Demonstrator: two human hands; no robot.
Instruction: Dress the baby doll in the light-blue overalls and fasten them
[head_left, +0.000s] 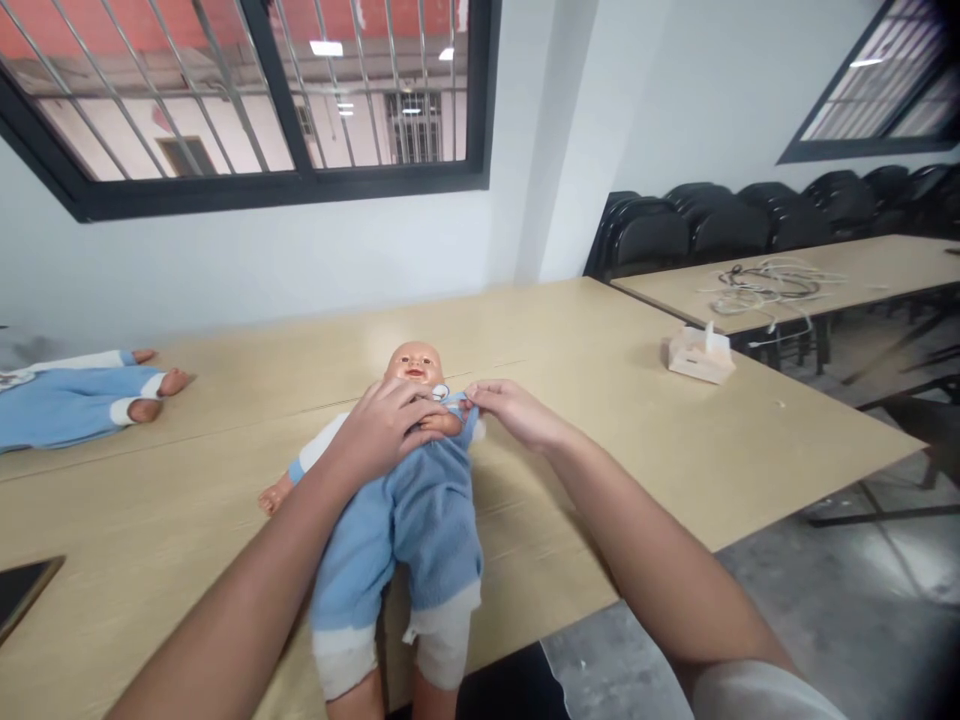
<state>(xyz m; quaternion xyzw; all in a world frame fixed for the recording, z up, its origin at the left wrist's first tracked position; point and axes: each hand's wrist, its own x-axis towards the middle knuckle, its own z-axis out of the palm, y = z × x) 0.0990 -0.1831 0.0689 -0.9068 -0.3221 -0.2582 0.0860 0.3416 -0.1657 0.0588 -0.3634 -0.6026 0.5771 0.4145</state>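
Observation:
A baby doll [417, 362] lies on its back on the table, its bare legs towards me. It wears a white and blue knit outfit [439, 510], with one sleeve on the arm at the left. My left hand [386, 425] lies across its chest, fingers stretched and somewhat apart, touching the doll's bent bare arm [442, 425]. At the shoulder on the right, my right hand [506, 408] pinches the edge of the blue cloth [466, 412] between thumb and fingers. Part of the chest is hidden under my left hand.
A second doll outfit with a doll's limbs [90, 400] lies at the left. A dark flat object [26, 590] is at the near left edge. A small box [699, 355] stands at the right. Cables [772, 285] lie on another table, before stacked black chairs [720, 222].

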